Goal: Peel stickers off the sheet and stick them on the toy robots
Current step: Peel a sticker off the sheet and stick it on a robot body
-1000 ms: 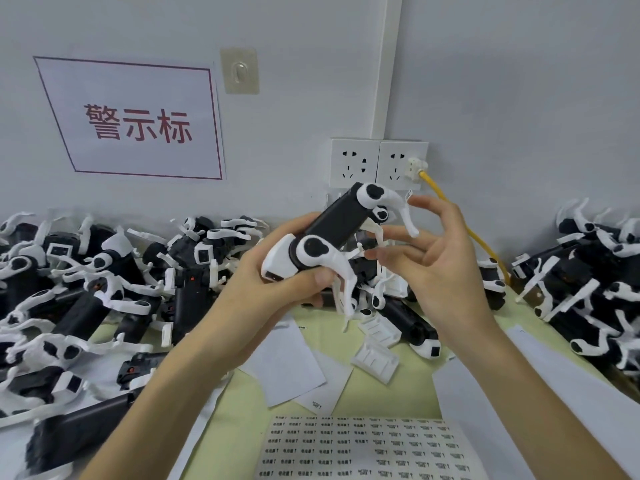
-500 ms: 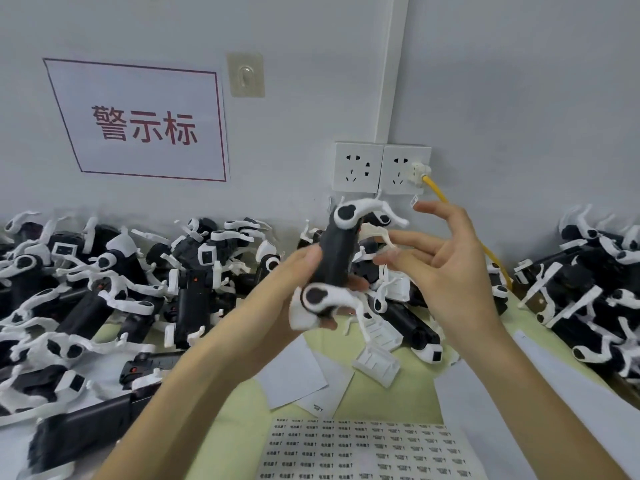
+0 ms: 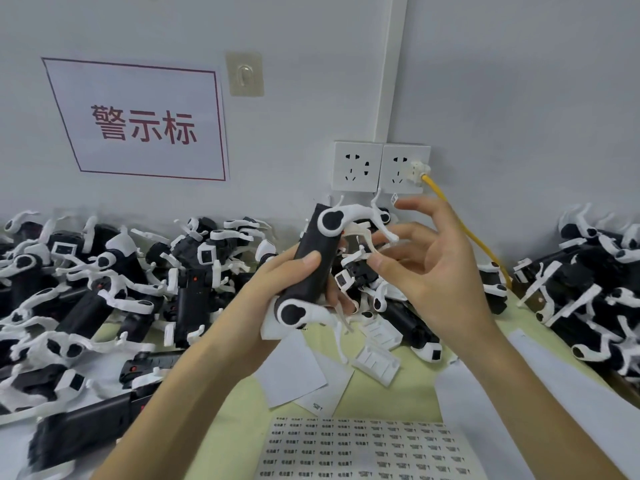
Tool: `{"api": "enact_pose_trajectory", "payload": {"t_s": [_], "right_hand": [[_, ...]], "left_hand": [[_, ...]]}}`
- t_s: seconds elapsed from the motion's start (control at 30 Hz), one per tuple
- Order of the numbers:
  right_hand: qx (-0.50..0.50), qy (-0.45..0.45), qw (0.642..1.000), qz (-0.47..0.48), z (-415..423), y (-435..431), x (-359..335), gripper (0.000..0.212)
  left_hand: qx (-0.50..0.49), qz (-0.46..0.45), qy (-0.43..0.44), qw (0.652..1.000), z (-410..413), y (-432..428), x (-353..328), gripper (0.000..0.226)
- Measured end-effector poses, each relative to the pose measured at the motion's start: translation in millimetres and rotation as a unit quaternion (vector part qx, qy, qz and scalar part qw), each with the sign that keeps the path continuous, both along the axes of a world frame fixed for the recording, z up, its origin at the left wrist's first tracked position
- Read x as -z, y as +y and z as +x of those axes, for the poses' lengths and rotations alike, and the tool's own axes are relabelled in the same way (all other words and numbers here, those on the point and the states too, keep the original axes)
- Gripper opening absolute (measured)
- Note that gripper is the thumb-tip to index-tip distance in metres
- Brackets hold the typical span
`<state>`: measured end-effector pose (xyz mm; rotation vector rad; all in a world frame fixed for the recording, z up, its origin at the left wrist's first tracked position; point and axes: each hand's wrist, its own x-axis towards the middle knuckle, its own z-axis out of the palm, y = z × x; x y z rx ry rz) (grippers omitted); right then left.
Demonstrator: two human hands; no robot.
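My left hand (image 3: 277,292) grips a toy robot (image 3: 317,261) with a black body and white legs, and holds it upright above the table. My right hand (image 3: 433,271) is just right of the toy's upper end with its fingers spread. A small white sticker (image 3: 394,198) clings to its raised index fingertip, close to the toy's upper white leg (image 3: 360,213). The sticker sheet (image 3: 363,448), with rows of small printed labels, lies flat at the near edge of the table.
Piles of the same toy robots fill the left (image 3: 104,271) and right (image 3: 588,278) sides. Blank backing papers (image 3: 294,372) and white plastic parts (image 3: 377,362) lie on the yellow-green table. A yellow cable (image 3: 460,220) runs from the wall sockets (image 3: 381,168).
My left hand has turned the toy robot from a slanted, lying pose to upright. My right hand has stayed beside its upper end with the sticker on the fingertip.
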<state>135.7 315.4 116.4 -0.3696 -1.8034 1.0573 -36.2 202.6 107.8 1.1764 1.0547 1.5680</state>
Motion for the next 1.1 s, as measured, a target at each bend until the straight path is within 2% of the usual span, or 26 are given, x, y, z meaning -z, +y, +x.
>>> {"api": "enact_pose_trajectory", "payload": {"t_s": [0.1, 0.2, 0.33, 0.43, 0.5, 0.6, 0.73, 0.8, 0.93, 1.1], "right_hand": [[-0.015, -0.005, 1.0, -0.003, 0, 0, 0, 0.046], [0.004, 0.03, 1.0, 0.001, 1, -1, -3, 0.028], [-0.017, 0.098, 0.995, -0.013, 7, -7, -12, 0.012], [-0.034, 0.121, 0.992, -0.004, 10, -12, -16, 0.011], [-0.051, 0.121, 0.991, -0.005, 11, -15, -19, 0.011], [-0.101, 0.075, 0.991, -0.039, 11, -21, -23, 0.01], [-0.162, -0.02, 0.983, -0.089, 6, -29, -22, 0.007], [-0.135, -0.015, 0.986, -0.093, 3, -34, -20, 0.007], [-0.112, 0.01, 0.988, -0.108, 1, -41, -19, 0.004], [-0.083, 0.017, 0.99, -0.11, 0, -45, -18, 0.006]], "left_hand": [[-0.018, 0.035, -0.065, 0.997, 1, -13, 9, 0.047], [-0.037, 0.055, -0.099, 0.993, 8, -14, 2, 0.033], [-0.085, 0.093, -0.069, 0.99, 10, -17, 2, 0.036], [-0.085, 0.091, -0.065, 0.99, 11, -18, -1, 0.064], [-0.093, 0.09, -0.055, 0.99, 10, -18, -1, 0.071], [-0.099, 0.081, -0.044, 0.991, 11, -16, -1, 0.072], [-0.115, 0.057, -0.043, 0.991, 15, -13, 3, 0.056], [-0.121, 0.046, -0.035, 0.991, 17, -13, 4, 0.052], [-0.15, 0.043, 0.023, 0.987, 23, -14, 1, 0.073], [-0.158, 0.076, 0.064, 0.982, 26, -12, 5, 0.054]]}}
